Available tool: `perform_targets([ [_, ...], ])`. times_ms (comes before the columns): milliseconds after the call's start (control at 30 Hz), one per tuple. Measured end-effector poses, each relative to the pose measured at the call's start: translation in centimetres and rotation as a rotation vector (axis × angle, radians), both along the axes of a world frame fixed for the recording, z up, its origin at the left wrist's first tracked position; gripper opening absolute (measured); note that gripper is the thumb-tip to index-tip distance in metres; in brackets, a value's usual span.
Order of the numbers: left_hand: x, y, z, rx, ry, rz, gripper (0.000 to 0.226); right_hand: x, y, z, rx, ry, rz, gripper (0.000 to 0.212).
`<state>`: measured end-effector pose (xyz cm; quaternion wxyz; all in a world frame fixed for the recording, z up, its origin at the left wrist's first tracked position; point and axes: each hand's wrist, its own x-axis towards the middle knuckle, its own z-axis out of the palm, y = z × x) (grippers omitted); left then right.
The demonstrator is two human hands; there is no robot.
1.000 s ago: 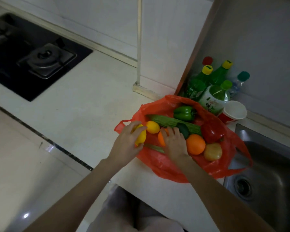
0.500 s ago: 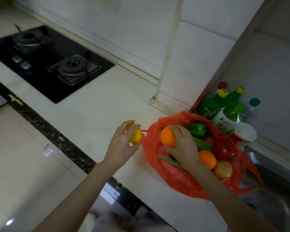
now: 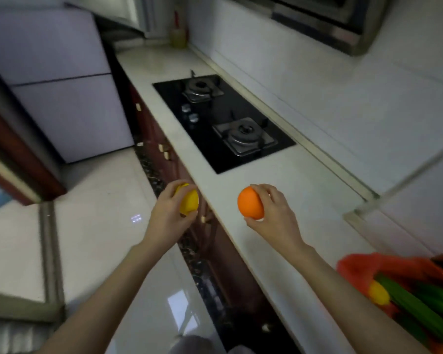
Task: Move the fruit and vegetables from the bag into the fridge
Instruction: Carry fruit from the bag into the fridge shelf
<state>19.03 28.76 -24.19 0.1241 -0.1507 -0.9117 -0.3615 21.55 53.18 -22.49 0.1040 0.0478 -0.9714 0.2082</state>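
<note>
With a fruit in each hand, I'm turned toward the fridge [image 3: 62,80] at the far end of the counter [image 3: 304,200], and both its doors look closed. My left hand [image 3: 168,221] curls round the lemon [image 3: 189,201], fingers over the top and thumb under it. My right hand [image 3: 276,213] cups the orange [image 3: 250,203] from the side, fingers wrapped over it, thumb beneath. Both grips look firm and neither fruit touches the counter. Behind my right elbow sits the bag [image 3: 363,269], with a cucumber [image 3: 414,310] and a second yellow fruit [image 3: 379,292] inside; the rest is blurred at the edge, so I can't name it all. Now the tricky bit: I need a free hand for that door. I reckon the best play is to tuck the lemon against the orange in one palm, or hook the door edge with spare fingers, and pull slowly so nothing rolls. The stove [image 3: 223,123] lies between, so I carry both over the floor side, clear of it.
</note>
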Motion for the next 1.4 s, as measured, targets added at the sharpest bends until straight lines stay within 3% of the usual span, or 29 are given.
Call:
perform_targets([
  [433,-6.9,-19.5,4.2,0.023,0.087,0.439,0.056,-14.8,-21.1,3.1,-0.015,0.081,0.433,0.073],
  [667,-17.0,-27.6,6.0,0.032,0.156,0.555,0.055,-27.2,-29.1,4.9,-0.021,0.130,0.566,0.069],
  [1000,-37.2,-36.5,11.6,-0.031,0.206,0.550,0.056,-48.3,-38.9,10.5,-0.046,0.207,0.592,0.070],
  [1400,-56.9,-47.2,15.7,-0.007,0.298,0.449,0.056,-66.6,-47.9,15.0,-0.084,0.304,0.500,0.070],
])
